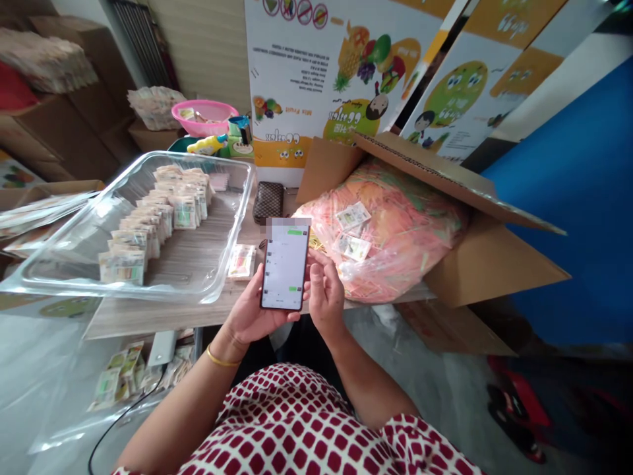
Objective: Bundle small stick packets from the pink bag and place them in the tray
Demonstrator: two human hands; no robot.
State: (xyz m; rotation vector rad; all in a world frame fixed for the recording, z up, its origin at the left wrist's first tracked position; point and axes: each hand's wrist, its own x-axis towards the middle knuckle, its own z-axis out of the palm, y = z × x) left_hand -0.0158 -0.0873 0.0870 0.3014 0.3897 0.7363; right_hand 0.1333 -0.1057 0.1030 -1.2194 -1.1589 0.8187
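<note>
A smartphone lies in my left hand, its lit screen showing a chat with green message bubbles. The palm supports it from below, with the fingers partly hidden behind it. My right hand is beside the phone's right edge, fingers loosely bent and apart, holding nothing I can see. Left of the phone, a small packet lies on the table. A clear plastic tray farther left carries rows of small packets. To the right, two packets rest on a clear bag of pink and orange strips.
The bag sits in an open cardboard box with spread flaps. Behind the phone lies a dark patterned wallet. A pink basin and printed cartons stand at the back. Below the table are loose packets and a cable.
</note>
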